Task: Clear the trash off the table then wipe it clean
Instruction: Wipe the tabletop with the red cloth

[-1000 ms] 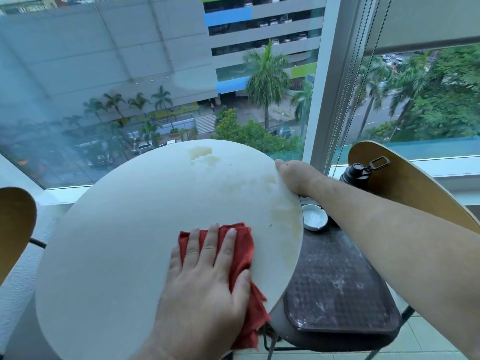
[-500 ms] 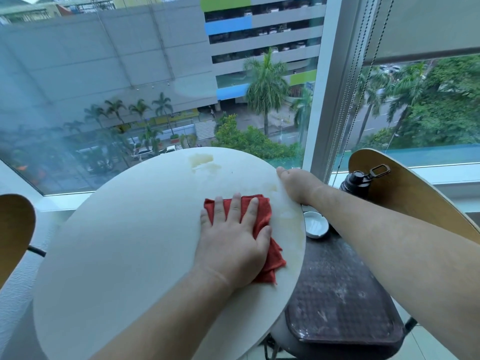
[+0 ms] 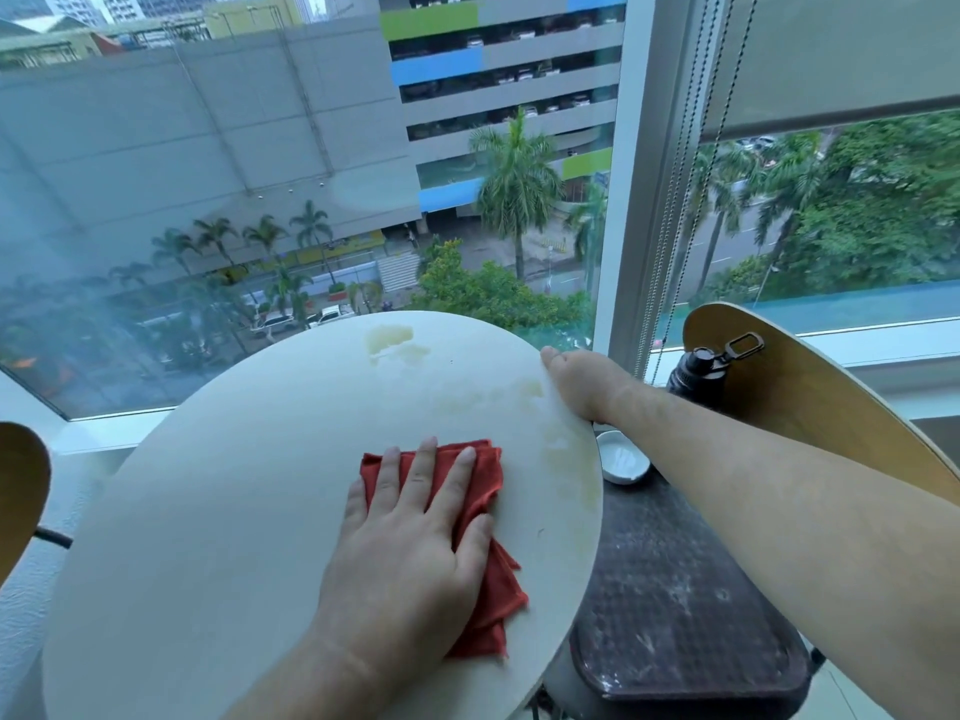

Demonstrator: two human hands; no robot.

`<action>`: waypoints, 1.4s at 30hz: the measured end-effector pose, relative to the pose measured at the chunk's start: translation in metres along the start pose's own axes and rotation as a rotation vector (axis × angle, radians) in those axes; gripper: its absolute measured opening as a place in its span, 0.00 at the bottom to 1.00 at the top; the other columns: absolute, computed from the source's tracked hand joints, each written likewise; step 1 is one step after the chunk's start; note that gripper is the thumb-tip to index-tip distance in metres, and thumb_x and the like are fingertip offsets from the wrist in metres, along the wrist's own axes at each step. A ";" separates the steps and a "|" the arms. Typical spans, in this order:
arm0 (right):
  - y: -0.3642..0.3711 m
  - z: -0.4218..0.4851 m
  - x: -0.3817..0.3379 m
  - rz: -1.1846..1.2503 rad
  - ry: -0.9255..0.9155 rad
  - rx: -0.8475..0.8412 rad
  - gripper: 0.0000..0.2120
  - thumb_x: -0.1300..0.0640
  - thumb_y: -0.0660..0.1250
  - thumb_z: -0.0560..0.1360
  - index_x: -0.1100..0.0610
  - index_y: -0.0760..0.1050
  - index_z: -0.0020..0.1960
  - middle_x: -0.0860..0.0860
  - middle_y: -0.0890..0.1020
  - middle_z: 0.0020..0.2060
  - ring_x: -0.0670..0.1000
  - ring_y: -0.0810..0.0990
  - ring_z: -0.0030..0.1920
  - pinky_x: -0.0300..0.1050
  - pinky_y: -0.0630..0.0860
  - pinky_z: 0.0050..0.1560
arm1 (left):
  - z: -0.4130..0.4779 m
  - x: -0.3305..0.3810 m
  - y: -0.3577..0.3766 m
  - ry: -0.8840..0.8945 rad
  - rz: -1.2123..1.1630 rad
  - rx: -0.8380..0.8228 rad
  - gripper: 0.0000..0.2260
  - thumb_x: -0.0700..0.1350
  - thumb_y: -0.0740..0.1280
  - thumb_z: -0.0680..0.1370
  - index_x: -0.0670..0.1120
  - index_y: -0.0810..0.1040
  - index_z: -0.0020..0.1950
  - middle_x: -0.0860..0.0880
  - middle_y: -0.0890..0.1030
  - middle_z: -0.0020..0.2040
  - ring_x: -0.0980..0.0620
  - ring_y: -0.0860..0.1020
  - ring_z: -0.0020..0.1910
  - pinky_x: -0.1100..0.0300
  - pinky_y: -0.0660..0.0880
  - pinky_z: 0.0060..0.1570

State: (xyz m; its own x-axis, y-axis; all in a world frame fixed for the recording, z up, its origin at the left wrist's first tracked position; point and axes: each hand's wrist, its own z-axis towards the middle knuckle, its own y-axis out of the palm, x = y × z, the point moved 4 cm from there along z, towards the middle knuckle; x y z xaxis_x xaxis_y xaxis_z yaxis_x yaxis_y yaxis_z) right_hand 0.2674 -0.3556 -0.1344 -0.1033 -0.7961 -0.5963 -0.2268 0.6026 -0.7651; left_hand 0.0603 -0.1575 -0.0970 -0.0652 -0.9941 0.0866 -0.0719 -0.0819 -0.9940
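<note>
While the red cloth (image 3: 491, 472) is pressed flat against the table (image 3: 234, 511), the left hand (image 3: 410, 553) is laid right over it: fingers straight and spread, nothing curled, nothing pinched. The cloth is folded and bunched, and it is found on the right half of the round white top, nearer the front edge than the back. Its top is seen poking out past the fingertips, and more of it is trailed out below the thumb.

Over at the far right rim, the table is grasped by the right hand (image 3: 582, 381). The thumb is seen on top, while the other fingers are wrapped over the edge and lost from sight.

A yellowish stain (image 3: 389, 337) is spotted near the far edge, well apart from the cloth. Paler marks (image 3: 566, 459) are spread down the right side, between the cloth and the rim.

Lower down, just beside the table on the right, a dark tray (image 3: 675, 589) is seen, speckled with pale scuffs. A small white dish (image 3: 623, 462) is set at its far end, close under the right forearm. A black bottle (image 3: 696, 371) with a loop on its cap is stood behind it, near a curved wooden chair back (image 3: 810, 402). Another wooden chair back (image 3: 21, 491) is glimpsed at the left edge. Through the window (image 3: 260, 148), palms, parked cars and a multi-storey building are seen, and bead cords (image 3: 675, 200) are hung by the frame.
</note>
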 end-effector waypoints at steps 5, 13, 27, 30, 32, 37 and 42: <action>-0.002 0.000 -0.002 -0.039 -0.023 0.004 0.31 0.45 0.44 0.88 0.66 0.75 0.71 0.63 0.76 0.72 0.61 0.71 0.74 0.50 0.64 0.74 | 0.035 0.015 -0.001 -0.001 0.001 -0.039 0.29 0.65 0.42 0.84 0.63 0.37 0.83 0.53 0.37 0.85 0.44 0.37 0.84 0.40 0.40 0.81; -0.005 -0.005 -0.007 -0.086 0.002 -0.004 0.26 0.51 0.44 0.89 0.66 0.72 0.71 0.64 0.79 0.65 0.64 0.77 0.67 0.53 0.73 0.62 | 0.007 0.067 0.017 0.200 -0.041 0.042 0.30 0.65 0.54 0.80 0.59 0.65 0.82 0.48 0.65 0.82 0.36 0.62 0.81 0.37 0.54 0.77; -0.004 -0.004 -0.005 -0.051 0.020 -0.051 0.28 0.48 0.44 0.89 0.65 0.71 0.73 0.64 0.77 0.69 0.63 0.74 0.71 0.53 0.69 0.68 | -0.003 0.015 0.020 0.187 0.057 0.059 0.30 0.63 0.58 0.78 0.57 0.71 0.79 0.49 0.71 0.79 0.41 0.72 0.76 0.44 0.59 0.70; -0.001 0.002 -0.002 -0.053 0.002 -0.049 0.29 0.47 0.43 0.88 0.65 0.72 0.73 0.63 0.76 0.71 0.62 0.72 0.74 0.53 0.66 0.74 | 0.023 0.021 0.007 0.109 0.032 0.000 0.33 0.66 0.43 0.79 0.62 0.51 0.85 0.51 0.51 0.86 0.42 0.52 0.85 0.44 0.47 0.81; -0.001 0.005 0.000 -0.050 0.002 -0.053 0.30 0.45 0.44 0.88 0.65 0.75 0.70 0.63 0.78 0.68 0.62 0.74 0.71 0.54 0.68 0.72 | 0.044 0.028 0.006 0.072 0.022 -0.028 0.34 0.66 0.36 0.78 0.62 0.40 0.84 0.52 0.41 0.86 0.43 0.40 0.85 0.41 0.41 0.81; -0.004 0.006 -0.002 -0.050 -0.021 -0.020 0.30 0.44 0.46 0.88 0.64 0.76 0.70 0.62 0.77 0.71 0.60 0.73 0.73 0.50 0.65 0.72 | 0.070 0.061 0.006 0.103 0.025 -0.042 0.30 0.65 0.45 0.83 0.61 0.41 0.85 0.50 0.41 0.86 0.41 0.39 0.84 0.37 0.40 0.80; -0.009 0.000 -0.007 -0.033 0.002 -0.054 0.29 0.46 0.45 0.88 0.65 0.72 0.74 0.63 0.73 0.74 0.60 0.70 0.76 0.48 0.64 0.73 | 0.059 0.079 0.006 0.177 0.009 -0.029 0.30 0.65 0.45 0.83 0.63 0.42 0.84 0.52 0.40 0.86 0.43 0.36 0.84 0.38 0.37 0.80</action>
State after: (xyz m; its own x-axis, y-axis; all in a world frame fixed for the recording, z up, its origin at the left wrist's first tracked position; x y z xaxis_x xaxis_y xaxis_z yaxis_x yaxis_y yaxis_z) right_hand 0.2702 -0.3552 -0.1235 -0.0972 -0.8158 -0.5701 -0.2823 0.5718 -0.7703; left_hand 0.1138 -0.2409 -0.0997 -0.2400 -0.9666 0.0902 -0.0987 -0.0681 -0.9928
